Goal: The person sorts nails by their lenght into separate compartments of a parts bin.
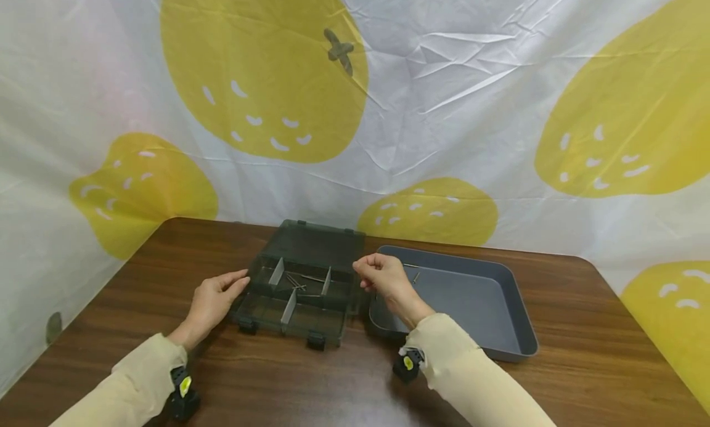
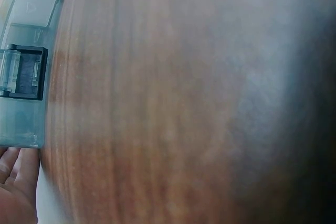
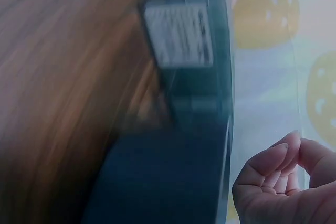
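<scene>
A dark, see-through compartment box point(image 1: 316, 325) stands with its lid point(image 1: 316, 242) raised at the back. Several thin metal pins, like nails or screws point(image 1: 296, 283), lie in its middle compartment. My left hand point(image 1: 213, 300) touches the box's left edge with fairly straight fingers; in the left wrist view the fingers point(image 2: 25, 174) meet the box's corner. Over the gap between box and grey tray point(image 1: 524, 310) hovers my right hand point(image 1: 388, 282), thumb and fingers drawn together. Whether something small sits between those fingertips is hidden. A few similar metal pieces point(image 1: 416, 278) lie in the tray's left part.
Pale dividers point(image 1: 289, 307) split the box, and black latches point(image 1: 316, 341) line its front. Brown wood tabletop point(image 1: 294, 390) lies in front. A white cloth with yellow fruit prints point(image 1: 444, 137) hangs behind. A printed label point(image 3: 179, 35) shows on the box's side.
</scene>
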`<act>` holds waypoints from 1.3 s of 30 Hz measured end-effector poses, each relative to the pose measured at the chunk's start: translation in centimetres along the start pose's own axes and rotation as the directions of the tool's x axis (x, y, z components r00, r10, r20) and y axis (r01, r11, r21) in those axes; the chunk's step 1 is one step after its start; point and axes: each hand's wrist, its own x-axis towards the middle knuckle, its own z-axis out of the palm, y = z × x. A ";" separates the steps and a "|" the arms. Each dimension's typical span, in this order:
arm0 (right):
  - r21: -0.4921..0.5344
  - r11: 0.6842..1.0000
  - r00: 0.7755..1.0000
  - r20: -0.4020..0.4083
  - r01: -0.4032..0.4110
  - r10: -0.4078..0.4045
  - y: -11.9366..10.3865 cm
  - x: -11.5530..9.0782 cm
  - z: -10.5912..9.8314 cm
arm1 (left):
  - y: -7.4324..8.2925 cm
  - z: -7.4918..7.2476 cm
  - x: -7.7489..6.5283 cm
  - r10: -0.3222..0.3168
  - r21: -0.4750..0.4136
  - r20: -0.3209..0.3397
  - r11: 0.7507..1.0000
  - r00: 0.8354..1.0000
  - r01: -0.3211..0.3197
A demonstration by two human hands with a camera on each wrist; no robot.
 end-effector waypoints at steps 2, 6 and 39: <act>0.006 1.000 1.000 -0.018 -0.011 0.011 0.3 0.0 -1.2 | 0.0 0.0 0.0 -0.001 0.000 0.004 1.000 1.000 0.001; 0.009 0.999 0.998 -0.048 -0.043 0.043 0.8 -0.3 -3.4 | 0.0 -0.1 0.0 0.000 -0.007 0.010 1.000 1.000 0.000; -0.254 0.960 0.992 -0.071 -0.117 0.102 3.6 -1.0 -8.8 | 0.1 0.0 -0.1 -0.017 -0.007 0.002 1.000 1.000 0.017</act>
